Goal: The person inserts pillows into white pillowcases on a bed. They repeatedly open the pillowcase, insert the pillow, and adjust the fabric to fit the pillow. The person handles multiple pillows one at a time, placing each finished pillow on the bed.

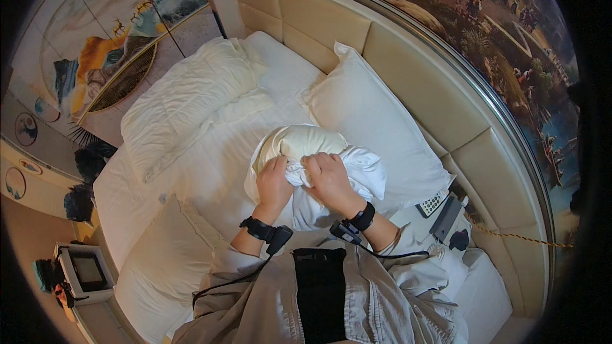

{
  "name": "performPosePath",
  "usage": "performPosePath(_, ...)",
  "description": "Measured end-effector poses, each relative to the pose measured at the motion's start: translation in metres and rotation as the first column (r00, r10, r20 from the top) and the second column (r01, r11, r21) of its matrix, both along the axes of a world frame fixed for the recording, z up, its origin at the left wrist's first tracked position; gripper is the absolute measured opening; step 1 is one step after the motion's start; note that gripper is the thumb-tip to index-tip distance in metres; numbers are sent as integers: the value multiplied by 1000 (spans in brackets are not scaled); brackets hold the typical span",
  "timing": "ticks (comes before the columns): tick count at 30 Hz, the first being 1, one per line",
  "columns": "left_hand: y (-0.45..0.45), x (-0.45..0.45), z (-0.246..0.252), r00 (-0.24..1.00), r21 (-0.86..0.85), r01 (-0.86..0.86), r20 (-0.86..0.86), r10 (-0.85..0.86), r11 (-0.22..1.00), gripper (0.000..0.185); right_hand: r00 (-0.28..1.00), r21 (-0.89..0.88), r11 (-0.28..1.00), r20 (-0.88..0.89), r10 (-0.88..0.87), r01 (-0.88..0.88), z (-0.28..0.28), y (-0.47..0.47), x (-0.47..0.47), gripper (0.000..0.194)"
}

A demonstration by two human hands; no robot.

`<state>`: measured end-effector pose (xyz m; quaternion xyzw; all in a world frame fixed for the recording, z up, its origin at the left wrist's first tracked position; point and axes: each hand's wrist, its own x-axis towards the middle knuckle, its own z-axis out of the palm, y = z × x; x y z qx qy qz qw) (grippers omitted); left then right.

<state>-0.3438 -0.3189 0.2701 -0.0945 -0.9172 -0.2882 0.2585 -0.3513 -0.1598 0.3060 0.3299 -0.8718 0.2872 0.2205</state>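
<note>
Close in front of my body, my left hand (275,182) and my right hand (329,177) grip the bunched white fabric of a pillowcase (364,168). A cream pillow (313,140) bulges out beyond my knuckles, with the white cloth gathered around its sides. Both fists are a short way apart, and a crumpled fold of cloth shows between them. My fingertips are mostly hidden in the fabric. Beyond my right hand, a plump white pillow (370,119) leans along the padded headboard (406,81). Under the bundle lies the white bed sheet (229,153).
A rumpled quilt (186,91) lies on the bed's far left, and another cream pillow or bedding (167,243) at near left. To the right are a remote control (432,203), a grey box-like object (445,219) and a twisted yellow cord (521,236). A microwave-like appliance (86,270) stands lower left.
</note>
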Motion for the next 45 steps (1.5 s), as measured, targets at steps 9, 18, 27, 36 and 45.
performPosePath(9,-36,-25,14,706,714,-18,505,-497,700,46,990,-105,991,-99,-99,88,-35,24,-9,27)
performPosePath(18,-25,-52,5,769,231,261,536,-347,937,27,984,91,992,161,70,-85,-15,28,20,50)
performPosePath(27,-8,-70,-11,875,175,45,468,-124,983,34,977,-40,999,213,13,-4,6,17,52,20)
performPosePath(36,-2,-91,-15,866,246,67,467,-179,967,33,896,52,961,380,232,-271,7,29,67,17)
performPosePath(45,-45,-118,12,567,711,-139,628,-533,689,31,731,147,890,634,251,-432,-1,60,69,32)
